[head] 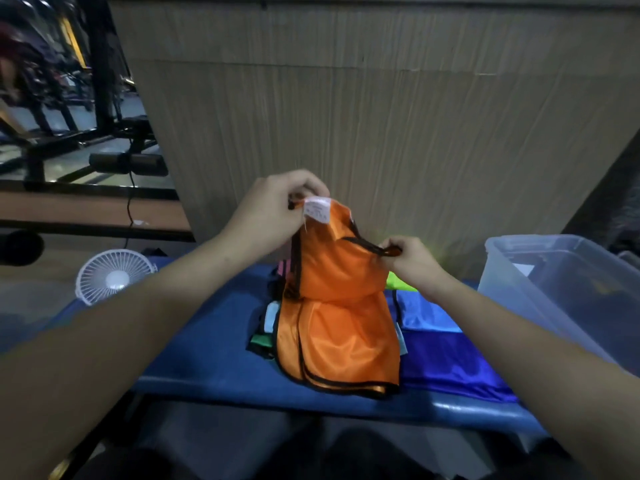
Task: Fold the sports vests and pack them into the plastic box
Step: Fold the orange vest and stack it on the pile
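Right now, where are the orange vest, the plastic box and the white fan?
orange vest [339,337], head view, lower front panel.
plastic box [512,271], head view, near left wall.
white fan [116,277], head view, centre of the grille.

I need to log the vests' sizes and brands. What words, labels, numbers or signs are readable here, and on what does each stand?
No text can be read.
White tag on the orange vest, next to where the left hand pinches it: faint print, too small and blurred to read.
White patch seen through the plastic box: nothing legible on it.
Right hand pinches the vest's black strap; no print there.
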Action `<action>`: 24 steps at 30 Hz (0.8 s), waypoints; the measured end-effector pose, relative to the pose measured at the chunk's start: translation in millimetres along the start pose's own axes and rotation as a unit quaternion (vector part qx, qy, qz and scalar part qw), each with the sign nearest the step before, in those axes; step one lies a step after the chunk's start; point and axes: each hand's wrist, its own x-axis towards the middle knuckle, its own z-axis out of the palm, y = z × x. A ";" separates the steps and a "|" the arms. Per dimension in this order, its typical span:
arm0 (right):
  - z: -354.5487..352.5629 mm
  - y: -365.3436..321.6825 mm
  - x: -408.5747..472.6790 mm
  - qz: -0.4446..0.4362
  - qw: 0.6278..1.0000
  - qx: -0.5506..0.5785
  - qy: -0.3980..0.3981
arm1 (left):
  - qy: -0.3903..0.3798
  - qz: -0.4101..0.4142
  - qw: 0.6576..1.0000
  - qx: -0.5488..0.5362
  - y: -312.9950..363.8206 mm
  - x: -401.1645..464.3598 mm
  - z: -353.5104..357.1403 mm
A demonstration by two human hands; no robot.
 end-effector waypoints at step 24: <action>17.2 64.3 -6.5 -0.048 0.996 -0.069 -0.024 | -0.102 0.048 0.991 0.076 -46.2 -89.2 51.0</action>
